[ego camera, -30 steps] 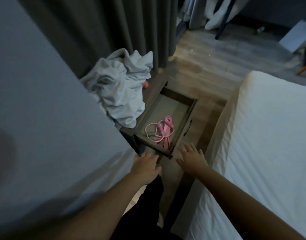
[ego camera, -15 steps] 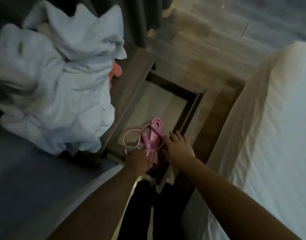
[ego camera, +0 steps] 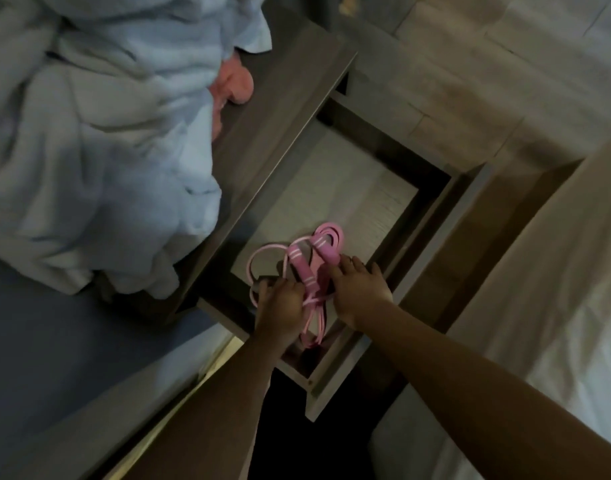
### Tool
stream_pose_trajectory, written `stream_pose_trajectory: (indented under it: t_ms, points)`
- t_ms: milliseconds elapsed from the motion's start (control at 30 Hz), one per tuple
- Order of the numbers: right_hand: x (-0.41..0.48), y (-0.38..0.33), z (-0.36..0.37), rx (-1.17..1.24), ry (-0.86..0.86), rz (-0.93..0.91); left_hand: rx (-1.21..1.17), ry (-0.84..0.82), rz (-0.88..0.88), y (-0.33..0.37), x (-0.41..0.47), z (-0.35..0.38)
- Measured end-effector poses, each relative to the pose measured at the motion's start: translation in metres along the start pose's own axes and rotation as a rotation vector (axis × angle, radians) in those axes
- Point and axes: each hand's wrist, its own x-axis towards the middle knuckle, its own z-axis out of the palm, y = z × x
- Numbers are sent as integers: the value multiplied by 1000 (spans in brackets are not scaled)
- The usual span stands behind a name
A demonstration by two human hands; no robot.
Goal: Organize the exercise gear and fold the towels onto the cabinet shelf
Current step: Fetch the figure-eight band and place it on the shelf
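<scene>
We judge it early: gear in hand, towels unfolded.
Our left hand (ego camera: 279, 306) clenches its fingers on the pink jump rope (ego camera: 305, 268) in the open drawer (ego camera: 432, 233); right hand (ego camera: 359, 292) fingers lie straight on it. Towels (ego camera: 106, 133) sit crumpled atop the cabinet (ego camera: 297, 98).

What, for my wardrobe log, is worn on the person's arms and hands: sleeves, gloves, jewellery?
The left forearm and right forearm are bare to the frame edge, no sleeves. The left hand and right hand are ungloved; neither wrist shows a watch or band. Rings: too dim to tell.
</scene>
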Motion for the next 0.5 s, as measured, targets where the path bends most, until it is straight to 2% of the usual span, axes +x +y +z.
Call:
stream_pose_trajectory:
  t_ms: [133, 233, 333, 500]
  points:
    - [-3, -1, -13, 149, 86, 24, -129, 65, 114, 3, -10, -33]
    - [-5, 1, -19, 182, 90, 39, 34, 141, 50, 0, -20, -59]
    - [-2, 0, -18, 74, 7, 3, 208, 125, -63, -9, -25, -80]
    - [28, -11, -8, -322, -1, -185, 138, 8, -189, -25, -18, -76]
